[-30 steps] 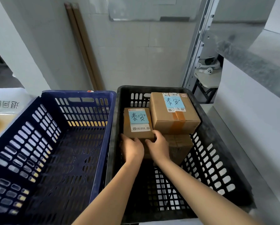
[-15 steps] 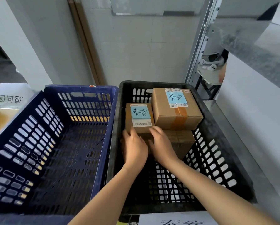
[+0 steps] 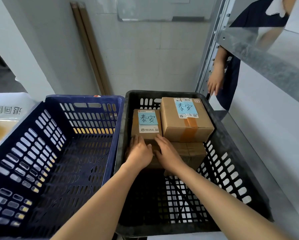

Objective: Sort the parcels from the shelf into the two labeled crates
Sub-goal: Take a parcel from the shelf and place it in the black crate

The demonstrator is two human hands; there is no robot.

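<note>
While two crates are sitting just beside each other, the blue crate (image 3: 84,97) is standing on the left and the black crate (image 3: 162,93) on the right. Both are hard plastic with many little slots in the walls and floor.

Three brown cardboard boxes are lying at the far end of the black crate. There is a small box (image 3: 146,122), a big box (image 3: 185,122) just beside it, and a lower box (image 3: 190,153) under the big one. The small box and the big box are each wearing a blue paper note with writing. The big box is also carrying a strip of shiny brown tape.

The left hand (image 3: 139,154) and the right hand (image 3: 169,154) are reaching into the black crate, and the small box is lying right in front of them. Both hands are lying flat with straight fingers, touching the small box's near edge and gripping nothing.

One more hand (image 3: 214,82), another person's, is hanging by the grey metal shelf post (image 3: 208,58) on the right.
</note>
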